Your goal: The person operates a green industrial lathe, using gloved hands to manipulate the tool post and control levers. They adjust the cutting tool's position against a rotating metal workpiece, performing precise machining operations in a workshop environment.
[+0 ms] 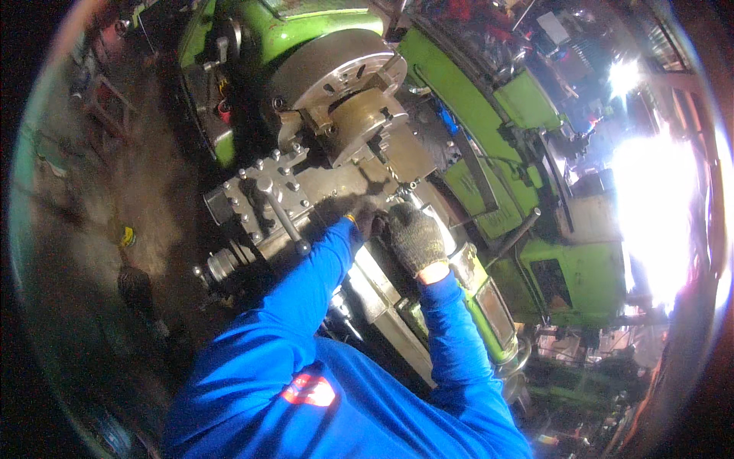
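Observation:
My right hand (415, 239), in a dark knit work glove, is closed with its fingers curled beside the tailstock of a metal lathe. What it grips is hidden under the glove. My left hand (368, 219), also gloved, is close against it on the left; shadow hides its fingers. Just beyond my hands sits a small metal drill chuck (407, 188) on the tailstock quill (439, 222). A thin drill bit (391, 171) points from it toward the workpiece side. Farther off is the big lathe chuck (336, 73), with a thick round metal workpiece (363, 122) between its jaws.
Left of my hands is the tool post (264, 186) with bolts and a lever handle (287, 226). A handwheel (225, 264) sticks out at lower left. The green lathe body (459, 84) and other green machinery (577, 279) stand to the right. Bed ways (382, 306) run toward me.

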Demonstrator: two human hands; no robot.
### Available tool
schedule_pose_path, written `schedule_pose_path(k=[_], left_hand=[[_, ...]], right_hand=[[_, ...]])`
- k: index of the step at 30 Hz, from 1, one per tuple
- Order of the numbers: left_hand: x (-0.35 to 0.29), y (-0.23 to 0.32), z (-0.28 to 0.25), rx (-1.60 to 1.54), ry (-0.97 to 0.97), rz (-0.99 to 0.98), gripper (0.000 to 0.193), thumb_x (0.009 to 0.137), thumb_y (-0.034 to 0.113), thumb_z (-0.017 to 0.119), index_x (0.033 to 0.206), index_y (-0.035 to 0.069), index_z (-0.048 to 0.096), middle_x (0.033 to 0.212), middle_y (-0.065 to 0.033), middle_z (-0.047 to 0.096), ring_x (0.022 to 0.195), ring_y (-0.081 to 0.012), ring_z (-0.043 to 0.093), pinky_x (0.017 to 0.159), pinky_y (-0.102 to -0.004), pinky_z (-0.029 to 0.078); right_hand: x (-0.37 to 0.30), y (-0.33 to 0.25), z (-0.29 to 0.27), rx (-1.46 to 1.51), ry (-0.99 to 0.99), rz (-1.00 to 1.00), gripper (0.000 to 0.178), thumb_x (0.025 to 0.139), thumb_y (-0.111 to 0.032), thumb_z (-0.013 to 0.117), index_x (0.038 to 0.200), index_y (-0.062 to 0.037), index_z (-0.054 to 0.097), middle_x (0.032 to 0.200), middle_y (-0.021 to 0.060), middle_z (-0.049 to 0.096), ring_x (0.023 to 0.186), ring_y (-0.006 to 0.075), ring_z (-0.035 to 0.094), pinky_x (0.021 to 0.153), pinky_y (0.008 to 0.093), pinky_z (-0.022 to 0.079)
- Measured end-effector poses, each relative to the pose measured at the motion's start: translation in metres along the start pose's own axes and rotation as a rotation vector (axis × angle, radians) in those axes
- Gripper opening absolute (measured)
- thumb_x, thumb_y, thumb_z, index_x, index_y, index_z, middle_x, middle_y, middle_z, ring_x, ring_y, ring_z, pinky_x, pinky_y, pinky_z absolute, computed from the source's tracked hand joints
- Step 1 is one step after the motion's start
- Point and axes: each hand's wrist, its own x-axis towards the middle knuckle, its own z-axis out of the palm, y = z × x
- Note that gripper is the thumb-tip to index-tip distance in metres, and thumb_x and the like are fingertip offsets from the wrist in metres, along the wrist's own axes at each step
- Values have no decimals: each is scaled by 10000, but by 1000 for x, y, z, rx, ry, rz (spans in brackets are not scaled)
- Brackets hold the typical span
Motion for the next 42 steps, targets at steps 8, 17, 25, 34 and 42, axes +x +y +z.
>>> schedule_pose_path(k=[8,17,25,34,42], left_hand=[[57,-47,-29,332,134,252,333,973,352,670,1024,32,749,934,-117,732,885,-238,641,807,-405,506],[35,-14,-29,348,275,0,305,940,344,675,947,47,743,920,-103,735,834,-227,684,735,-419,544],[-128,29,-23,939,246,677,371,1012,292,666,1216,-18,670,1254,-224,689,1136,-356,649,965,-451,517],[-205,18,-68,1728,207,955,244,911,252,703,1042,50,661,1129,-156,650,1111,-371,590,997,-506,470],[-205,21,-60,1848,212,900,143,891,217,652,957,91,641,1090,-120,625,1115,-331,589,1010,-469,474]], right_hand=[[-22,29,27,-35,-68,72,348,1011,-297,617,1304,-140,720,1127,229,753,1039,441,721,922,533,557],[16,27,62,-68,-266,-37,371,982,-186,584,1314,-22,606,1049,255,764,1005,436,741,841,522,587],[-10,44,13,1314,-310,166,516,1001,-165,690,1473,7,571,946,45,656,881,138,624,798,321,553],[78,103,-66,603,8,283,382,1068,-291,654,1298,14,665,1056,95,738,942,177,690,836,315,549],[152,160,-24,-272,-232,224,377,954,-369,688,1158,-63,771,1158,248,751,1138,432,705,963,514,570]])
